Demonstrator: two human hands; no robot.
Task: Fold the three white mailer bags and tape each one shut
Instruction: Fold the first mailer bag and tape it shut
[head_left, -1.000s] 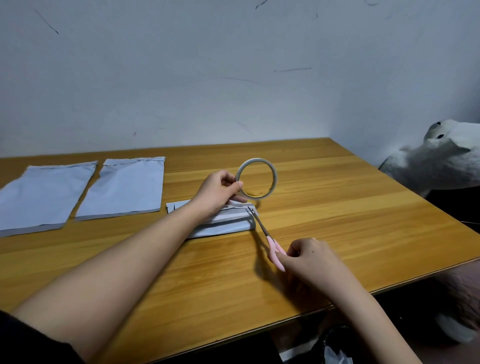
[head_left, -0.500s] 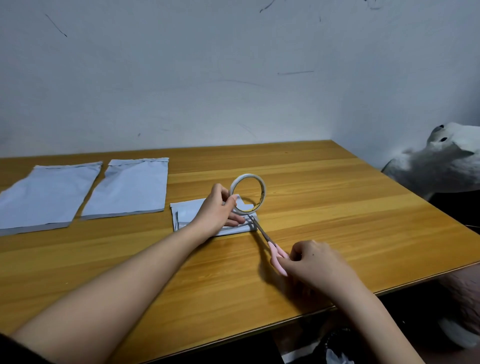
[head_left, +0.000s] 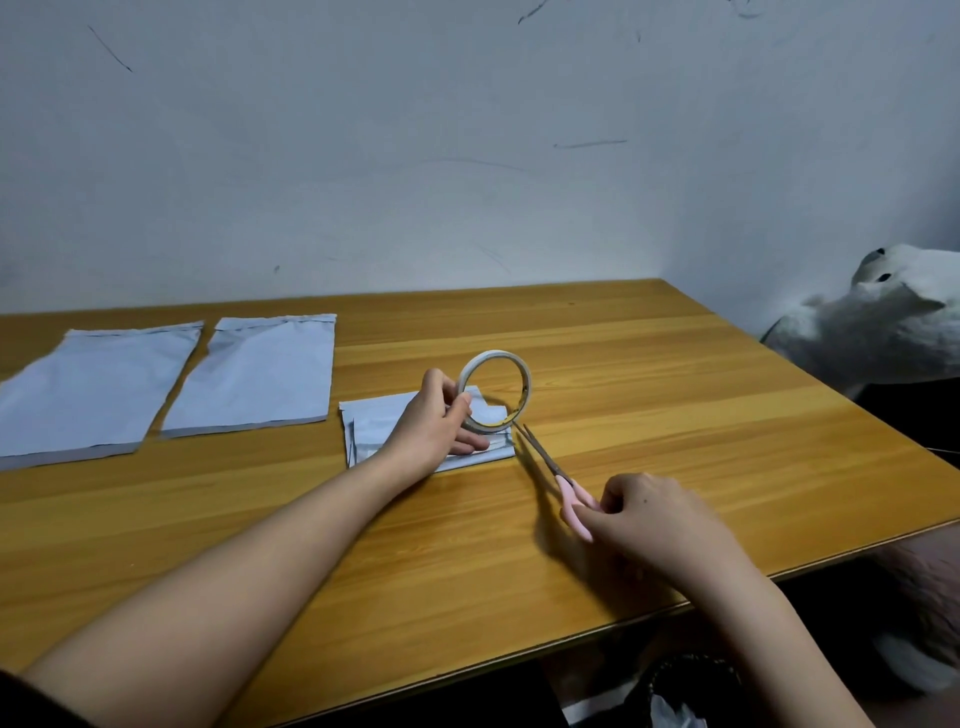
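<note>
— Wooden table (head_left: 649, 374), two bare arms reaching across it. What has the left hand (head_left: 434, 423) got?
— A roll of tape (head_left: 496, 391), held upright on edge, thumb and fingers curled round its rim, over the folded bag (head_left: 371, 427).
— And the right hand (head_left: 647, 514)?
— Fingers curled into the pink handles of the scissors (head_left: 553, 470); blade tips meet the tape at the roll's lower edge.
— The other bags?
— Two flat bags (head_left: 260, 374) side by side at far left; the outer one (head_left: 88, 389) is cut off by the frame.
</note>
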